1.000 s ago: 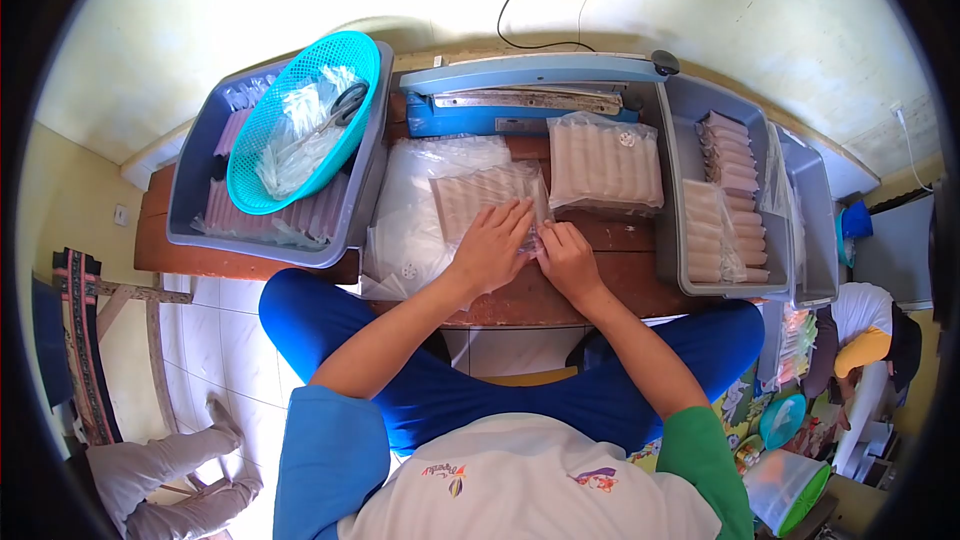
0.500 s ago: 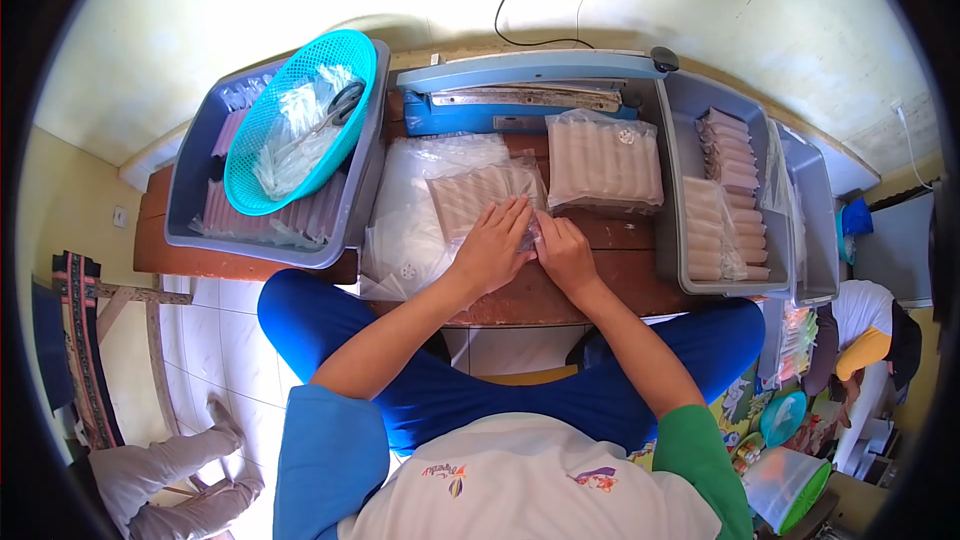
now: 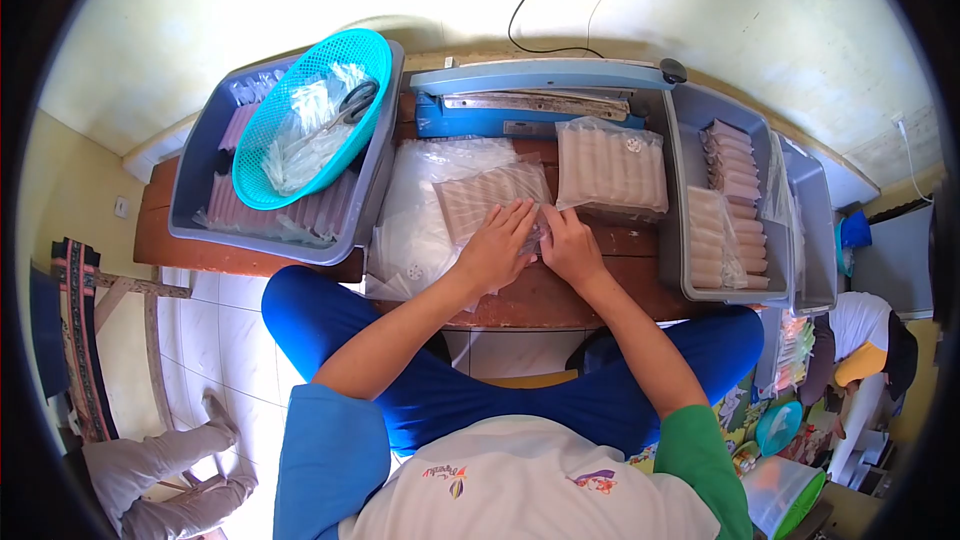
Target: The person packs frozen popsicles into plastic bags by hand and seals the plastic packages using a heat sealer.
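Note:
A clear plastic bag of pale brown sticks (image 3: 488, 198) lies slanted on the low wooden table in front of me. My left hand (image 3: 498, 248) rests on its lower right part, fingers stretched out flat. At the bag's right end, my right hand (image 3: 572, 248) pinches the loose plastic edge between bent fingers; part of that grip is hidden. Beneath and to the left lie flat, clear plastic bags (image 3: 410, 230). Just beyond my right hand sits a stack of filled bags (image 3: 612, 168) holding similar sticks.
A blue sealer-like device (image 3: 540, 75) spans the table's back. On the left, a grey tub (image 3: 350, 230) bears a turquoise basket (image 3: 245, 165) with plastic and scissors (image 3: 358, 100). Grey tubs (image 3: 725, 293) with wrapped sticks stand right. Another person (image 3: 865, 335) bends at far right.
My right hand has shifted slightly along the bag's right edge, its fingers a little more bent. My left hand stays flat on the bag. The whole view has moved slightly.

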Demonstrator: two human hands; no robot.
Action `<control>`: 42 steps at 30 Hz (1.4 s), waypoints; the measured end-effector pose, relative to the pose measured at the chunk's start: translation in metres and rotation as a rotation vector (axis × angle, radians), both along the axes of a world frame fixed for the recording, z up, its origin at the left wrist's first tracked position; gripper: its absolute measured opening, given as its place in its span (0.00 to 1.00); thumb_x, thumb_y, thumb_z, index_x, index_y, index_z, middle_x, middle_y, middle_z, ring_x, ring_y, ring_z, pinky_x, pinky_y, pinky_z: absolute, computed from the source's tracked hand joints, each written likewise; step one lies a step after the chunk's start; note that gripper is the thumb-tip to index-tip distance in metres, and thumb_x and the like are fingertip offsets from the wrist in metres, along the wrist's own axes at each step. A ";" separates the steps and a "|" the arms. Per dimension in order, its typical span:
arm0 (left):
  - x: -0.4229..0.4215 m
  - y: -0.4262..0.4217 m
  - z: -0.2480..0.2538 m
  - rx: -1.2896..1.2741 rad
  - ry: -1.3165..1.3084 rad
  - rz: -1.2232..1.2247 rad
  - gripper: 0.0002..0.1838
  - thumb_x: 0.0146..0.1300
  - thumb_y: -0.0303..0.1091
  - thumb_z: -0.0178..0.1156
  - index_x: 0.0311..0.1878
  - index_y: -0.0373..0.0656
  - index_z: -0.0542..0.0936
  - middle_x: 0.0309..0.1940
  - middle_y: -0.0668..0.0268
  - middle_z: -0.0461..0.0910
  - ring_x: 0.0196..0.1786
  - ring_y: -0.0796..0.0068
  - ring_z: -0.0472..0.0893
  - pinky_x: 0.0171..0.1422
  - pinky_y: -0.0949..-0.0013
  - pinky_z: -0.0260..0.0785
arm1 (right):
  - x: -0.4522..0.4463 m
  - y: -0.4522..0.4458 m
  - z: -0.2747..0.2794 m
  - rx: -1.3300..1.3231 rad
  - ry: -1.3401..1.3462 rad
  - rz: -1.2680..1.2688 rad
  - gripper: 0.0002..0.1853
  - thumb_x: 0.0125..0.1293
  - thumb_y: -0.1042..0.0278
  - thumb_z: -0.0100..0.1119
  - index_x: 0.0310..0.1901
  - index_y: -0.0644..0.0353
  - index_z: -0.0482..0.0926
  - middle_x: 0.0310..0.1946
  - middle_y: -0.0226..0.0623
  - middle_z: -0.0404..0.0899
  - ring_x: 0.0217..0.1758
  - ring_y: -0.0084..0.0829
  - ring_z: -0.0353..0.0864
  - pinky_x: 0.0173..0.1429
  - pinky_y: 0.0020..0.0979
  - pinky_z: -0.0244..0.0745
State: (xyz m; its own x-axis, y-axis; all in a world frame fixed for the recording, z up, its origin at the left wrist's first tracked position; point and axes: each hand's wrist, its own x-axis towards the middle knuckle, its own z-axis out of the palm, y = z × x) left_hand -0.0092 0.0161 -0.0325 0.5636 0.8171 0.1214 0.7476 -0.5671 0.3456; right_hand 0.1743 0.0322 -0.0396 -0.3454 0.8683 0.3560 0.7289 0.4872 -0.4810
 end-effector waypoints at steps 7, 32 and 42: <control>-0.002 -0.001 0.009 -0.029 -0.226 0.009 0.34 0.65 0.40 0.61 0.70 0.35 0.65 0.70 0.49 0.65 0.73 0.50 0.63 0.78 0.53 0.53 | -0.001 0.006 -0.016 -0.054 -0.030 -0.025 0.15 0.61 0.75 0.58 0.51 0.63 0.77 0.41 0.54 0.78 0.37 0.57 0.83 0.38 0.49 0.80; -0.027 0.013 0.021 -0.034 -0.211 0.125 0.30 0.51 0.28 0.71 0.59 0.38 0.74 0.60 0.54 0.75 0.65 0.51 0.72 0.68 0.56 0.66 | -0.031 0.009 0.000 0.207 -0.197 0.079 0.11 0.55 0.71 0.61 0.40 0.61 0.80 0.38 0.35 0.80 0.44 0.38 0.78 0.45 0.37 0.76; -0.036 0.007 0.028 -0.072 -0.047 0.174 0.42 0.48 0.34 0.75 0.68 0.43 0.68 0.69 0.53 0.67 0.70 0.50 0.66 0.73 0.54 0.60 | -0.038 0.001 0.018 0.109 -0.209 0.098 0.21 0.51 0.61 0.70 0.48 0.56 0.81 0.43 0.37 0.76 0.49 0.40 0.74 0.48 0.41 0.73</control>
